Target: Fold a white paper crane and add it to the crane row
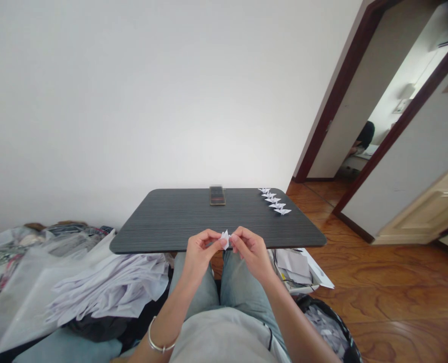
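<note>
Dark table [171,222] by white wall. Fingers [218,243] of left hand [200,250] & right hand [250,250] pinched shut on small folded white paper [226,238], held over near table edge; five paper cranes [275,201] far right, phone [217,195] at back.

Worktop [171,222]: dark grey, fine horizontal striping. Folded paper piece [226,238] and row of paper figures [276,201]: white. Floor [390,282]: orange-brown wood grain. Door frame [332,108]: dark reddish-brown. Wall [133,91]: plain white. Trousers [235,287]: grey-blue. Bracelet [156,344]: silver.
</note>
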Demonstrator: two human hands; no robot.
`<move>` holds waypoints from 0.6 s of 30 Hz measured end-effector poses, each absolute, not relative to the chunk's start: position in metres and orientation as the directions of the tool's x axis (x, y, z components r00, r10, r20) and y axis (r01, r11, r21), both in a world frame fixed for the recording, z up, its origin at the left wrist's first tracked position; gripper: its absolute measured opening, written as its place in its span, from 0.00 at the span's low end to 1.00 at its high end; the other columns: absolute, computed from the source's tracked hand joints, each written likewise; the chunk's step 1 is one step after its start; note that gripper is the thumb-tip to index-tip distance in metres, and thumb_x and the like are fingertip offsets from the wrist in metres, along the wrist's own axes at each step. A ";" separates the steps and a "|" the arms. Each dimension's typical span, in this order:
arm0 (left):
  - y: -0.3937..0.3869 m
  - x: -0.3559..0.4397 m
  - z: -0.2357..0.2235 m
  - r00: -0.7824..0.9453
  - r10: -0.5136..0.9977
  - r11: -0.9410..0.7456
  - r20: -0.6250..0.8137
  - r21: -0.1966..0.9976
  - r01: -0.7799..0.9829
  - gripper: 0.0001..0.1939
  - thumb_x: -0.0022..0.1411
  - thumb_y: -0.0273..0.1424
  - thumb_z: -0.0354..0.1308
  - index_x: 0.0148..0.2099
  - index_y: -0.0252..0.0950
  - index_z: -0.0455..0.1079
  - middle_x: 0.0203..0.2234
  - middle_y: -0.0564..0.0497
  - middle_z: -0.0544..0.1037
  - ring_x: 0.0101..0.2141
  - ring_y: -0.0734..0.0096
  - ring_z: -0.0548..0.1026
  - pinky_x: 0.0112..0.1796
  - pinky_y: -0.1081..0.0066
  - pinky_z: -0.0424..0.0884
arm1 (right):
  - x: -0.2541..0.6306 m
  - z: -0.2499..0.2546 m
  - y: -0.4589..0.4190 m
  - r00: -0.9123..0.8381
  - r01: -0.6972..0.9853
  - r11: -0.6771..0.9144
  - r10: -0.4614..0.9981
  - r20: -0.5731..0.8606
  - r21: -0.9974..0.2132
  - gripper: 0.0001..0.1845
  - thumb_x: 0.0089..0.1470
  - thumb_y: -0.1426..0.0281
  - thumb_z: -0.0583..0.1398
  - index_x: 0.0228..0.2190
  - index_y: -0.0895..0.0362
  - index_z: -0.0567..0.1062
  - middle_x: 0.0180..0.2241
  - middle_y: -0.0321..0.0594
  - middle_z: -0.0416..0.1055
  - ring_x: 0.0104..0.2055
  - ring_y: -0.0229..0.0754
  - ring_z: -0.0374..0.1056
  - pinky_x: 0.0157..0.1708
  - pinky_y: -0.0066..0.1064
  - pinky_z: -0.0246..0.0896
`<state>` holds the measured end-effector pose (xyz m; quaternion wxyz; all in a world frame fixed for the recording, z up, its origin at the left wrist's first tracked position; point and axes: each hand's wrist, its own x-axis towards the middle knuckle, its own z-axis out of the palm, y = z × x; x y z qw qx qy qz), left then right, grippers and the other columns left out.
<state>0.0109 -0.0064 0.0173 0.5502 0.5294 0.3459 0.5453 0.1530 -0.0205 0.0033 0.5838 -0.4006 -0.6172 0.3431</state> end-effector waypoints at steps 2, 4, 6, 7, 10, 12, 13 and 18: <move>-0.006 0.011 0.017 0.167 0.965 -0.159 0.201 0.959 -0.236 0.08 0.44 0.32 0.68 0.25 0.34 0.73 0.20 0.55 0.74 0.24 0.77 0.68 0.30 0.75 0.66 | 0.153 0.004 -0.021 -0.005 0.116 0.452 0.891 0.454 -0.885 0.16 0.57 0.60 0.55 0.24 0.57 0.70 0.19 0.32 0.61 0.21 0.33 0.56 0.18 0.23 0.49; -0.006 0.011 0.018 0.167 0.965 -0.159 0.201 0.959 -0.235 0.09 0.44 0.32 0.68 0.25 0.34 0.73 0.20 0.55 0.74 0.24 0.76 0.68 0.30 0.75 0.66 | 0.154 0.006 -0.021 -0.010 0.145 0.459 0.887 0.462 -0.877 0.16 0.57 0.59 0.55 0.24 0.57 0.69 0.19 0.32 0.61 0.20 0.33 0.56 0.18 0.24 0.49; -0.006 0.011 0.019 0.166 0.966 -0.156 0.197 0.960 -0.233 0.09 0.44 0.33 0.68 0.25 0.34 0.73 0.20 0.55 0.74 0.24 0.76 0.69 0.30 0.74 0.66 | 0.154 0.007 -0.022 -0.015 0.174 0.466 0.882 0.471 -0.867 0.16 0.58 0.59 0.54 0.24 0.57 0.69 0.19 0.31 0.61 0.19 0.32 0.54 0.18 0.24 0.49; -0.007 0.011 0.019 0.164 0.967 -0.154 0.195 0.960 -0.233 0.09 0.43 0.33 0.68 0.25 0.34 0.73 0.20 0.55 0.74 0.24 0.76 0.69 0.30 0.74 0.66 | 0.154 0.007 -0.022 -0.019 0.185 0.471 0.879 0.476 -0.863 0.16 0.58 0.60 0.54 0.24 0.57 0.68 0.19 0.31 0.61 0.19 0.32 0.54 0.19 0.24 0.49; -0.007 0.011 0.020 0.154 0.970 -0.151 0.190 0.960 -0.234 0.10 0.43 0.34 0.68 0.25 0.34 0.72 0.20 0.54 0.74 0.24 0.75 0.69 0.30 0.73 0.67 | 0.154 0.008 -0.022 -0.025 0.206 0.483 0.872 0.489 -0.851 0.15 0.58 0.61 0.54 0.24 0.56 0.68 0.19 0.31 0.60 0.19 0.32 0.54 0.19 0.24 0.49; -0.008 0.011 0.020 0.155 0.970 -0.148 0.188 0.960 -0.236 0.10 0.43 0.34 0.68 0.25 0.34 0.72 0.20 0.54 0.74 0.24 0.75 0.69 0.30 0.74 0.67 | 0.154 0.008 -0.022 -0.032 0.226 0.493 0.866 0.500 -0.840 0.15 0.58 0.62 0.53 0.24 0.56 0.67 0.19 0.31 0.60 0.19 0.33 0.54 0.19 0.24 0.49; -0.008 0.011 0.020 0.157 0.970 -0.147 0.187 0.960 -0.239 0.10 0.43 0.34 0.68 0.25 0.34 0.72 0.20 0.54 0.74 0.24 0.75 0.69 0.30 0.74 0.67 | 0.154 0.008 -0.022 -0.034 0.242 0.500 0.861 0.507 -0.832 0.14 0.59 0.63 0.53 0.24 0.56 0.67 0.20 0.32 0.60 0.20 0.33 0.54 0.20 0.24 0.50; -0.008 0.011 0.021 0.157 0.971 -0.137 0.179 0.959 -0.248 0.10 0.42 0.33 0.68 0.24 0.34 0.72 0.20 0.54 0.74 0.24 0.75 0.69 0.29 0.74 0.67 | 0.154 0.005 -0.020 -0.028 0.328 0.534 0.830 0.557 -0.779 0.13 0.59 0.65 0.53 0.24 0.56 0.67 0.22 0.33 0.61 0.23 0.34 0.57 0.23 0.25 0.52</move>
